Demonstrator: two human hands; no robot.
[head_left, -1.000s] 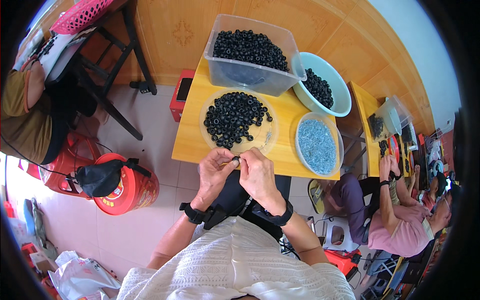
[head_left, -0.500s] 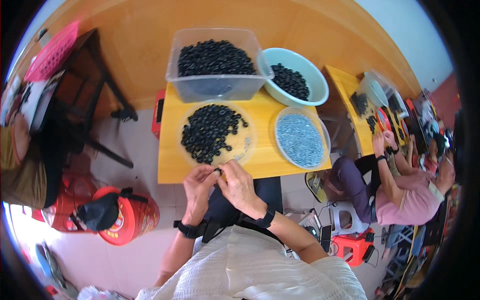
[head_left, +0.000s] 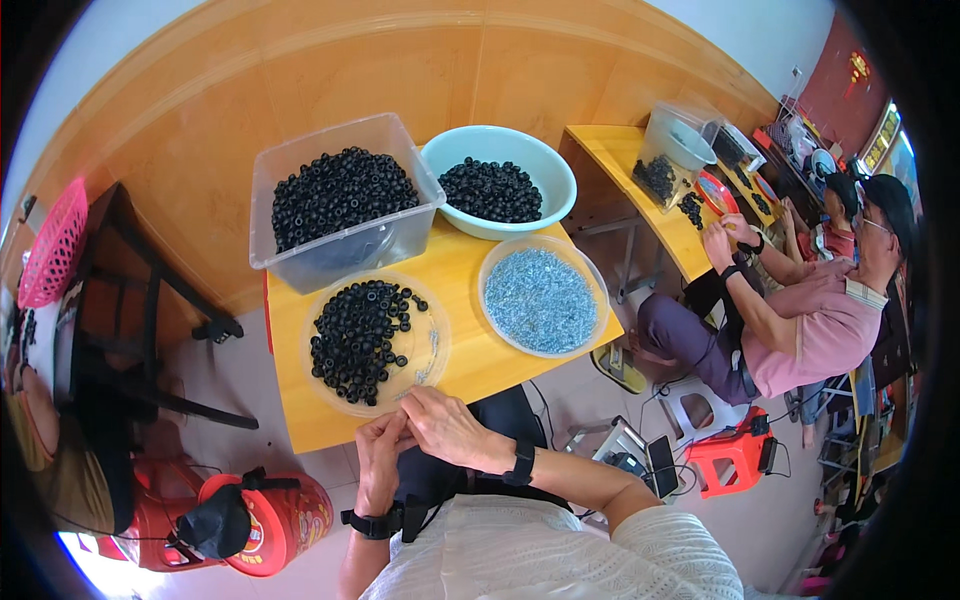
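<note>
My left hand (head_left: 380, 458) and my right hand (head_left: 443, 428) meet at the near edge of the yellow table (head_left: 470, 375). Their fingers are closed and pressed together; whatever they hold is hidden. Just beyond the fingertips lies a shallow round clear tray (head_left: 398, 372) heaped with small black ring-shaped parts (head_left: 352, 340). A few small silvery pieces (head_left: 430, 350) lie at that tray's right side. To the right, another round tray (head_left: 600, 335) is full of tiny shiny bluish-silver pieces (head_left: 540, 300).
A clear plastic bin (head_left: 330, 255) and a light-blue basin (head_left: 560, 190), both with black parts, stand at the back. A co-worker in a pink shirt (head_left: 810, 330) works at a table on the right. Red buckets (head_left: 290, 520) stand at left; a red stool (head_left: 725, 462) at right.
The view has swung to the right. A small black part showed between my fingertips earlier; now it is out of sight. My hands remain together by the tray's near rim.
</note>
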